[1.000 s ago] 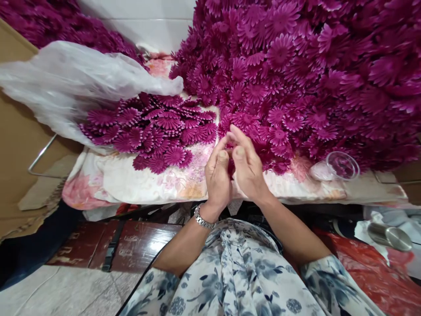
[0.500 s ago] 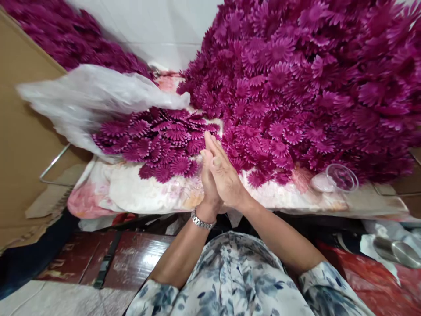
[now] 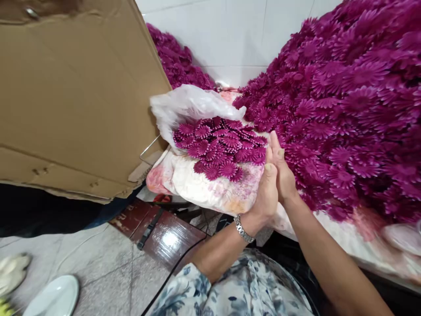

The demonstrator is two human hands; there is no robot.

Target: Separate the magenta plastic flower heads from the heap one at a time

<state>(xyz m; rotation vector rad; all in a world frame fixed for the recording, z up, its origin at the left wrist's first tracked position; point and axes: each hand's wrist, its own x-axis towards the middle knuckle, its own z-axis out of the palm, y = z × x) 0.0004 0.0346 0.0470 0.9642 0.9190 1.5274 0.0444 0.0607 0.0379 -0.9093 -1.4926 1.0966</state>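
Fingers (image 3: 275, 147) on both hands are straight and close together, with the left hand (image 3: 267, 193) and right hand (image 3: 285, 180) pressed flat palm to palm at the worktop (image 3: 197, 184) edge; I cannot tell if anything is between them. A big flower pile (image 3: 345, 123) lies just right of them. An open plastic bag (image 3: 187, 105) has a small heap of purple flowers (image 3: 220, 145) at its mouth, beside the left hand.

A cardboard box (image 3: 72, 96) leans at left, above a white plate (image 3: 54, 297) on the tiled floor (image 3: 98, 259).
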